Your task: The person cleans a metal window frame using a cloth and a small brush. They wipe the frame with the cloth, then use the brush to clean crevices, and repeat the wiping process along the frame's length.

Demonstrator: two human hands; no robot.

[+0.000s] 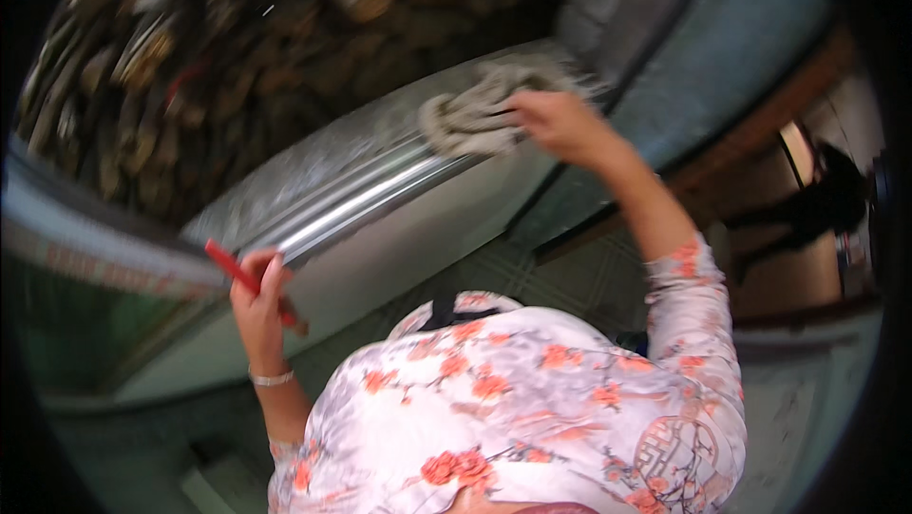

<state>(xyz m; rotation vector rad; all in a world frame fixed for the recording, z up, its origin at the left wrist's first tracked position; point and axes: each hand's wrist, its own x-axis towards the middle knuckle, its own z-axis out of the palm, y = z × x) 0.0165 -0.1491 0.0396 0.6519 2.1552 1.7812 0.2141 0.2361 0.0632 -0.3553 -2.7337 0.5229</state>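
My right hand [552,122] grips a crumpled grey-beige cloth [470,115] at its near end. The cloth lies over a window sill and the metal rail [342,211] of its sliding track. Farther left, my left hand [260,293] holds a slim red stick-like handle [231,268], whose far end points up and to the left. The handle's lower end pokes out beneath my fingers; what kind of tool it is, I cannot tell. My left hand is close to the near end of the rail.
Beyond the sill [285,172] is a dense pile of firewood [235,65]. A window sash frame [107,257] stands at left, a bluish panel [734,51] at right. Tiled floor [591,272] shows below. A dark-clothed person [819,200] is at far right.
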